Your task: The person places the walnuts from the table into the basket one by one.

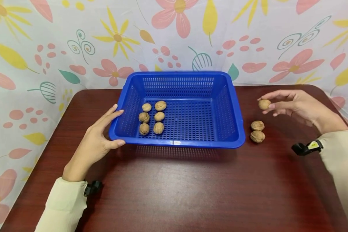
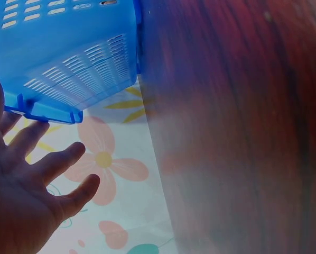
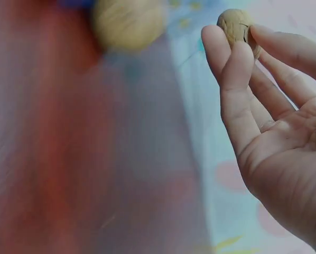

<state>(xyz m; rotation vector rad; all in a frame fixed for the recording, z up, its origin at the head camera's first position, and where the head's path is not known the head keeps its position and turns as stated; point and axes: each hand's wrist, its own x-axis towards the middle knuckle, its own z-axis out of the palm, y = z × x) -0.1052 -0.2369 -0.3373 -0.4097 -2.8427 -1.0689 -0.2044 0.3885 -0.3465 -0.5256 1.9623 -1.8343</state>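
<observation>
A blue plastic basket (image 1: 177, 144) holds several walnuts (image 1: 159, 116), in two columns on the left side of its slotted floor. My left hand (image 1: 94, 140) touches the basket's front left corner, thumb at the front rim and index finger at the left rim. The left wrist view shows its other fingers (image 2: 68, 159) extended and spread, some clear of the basket. Right of the basket, my right hand (image 1: 295, 104) pinches a walnut (image 3: 234, 26) between thumb and fingertips, above the table. Just below that hand in the head view, two walnuts (image 1: 257, 136) lie one in front of the other.
The dark red-brown wooden table (image 1: 174, 193) extends in front of the basket. A flower-printed white cloth (image 1: 110, 38) hangs behind and along the sides. Each wrist wears a small black camera (image 1: 304, 149) on a strap.
</observation>
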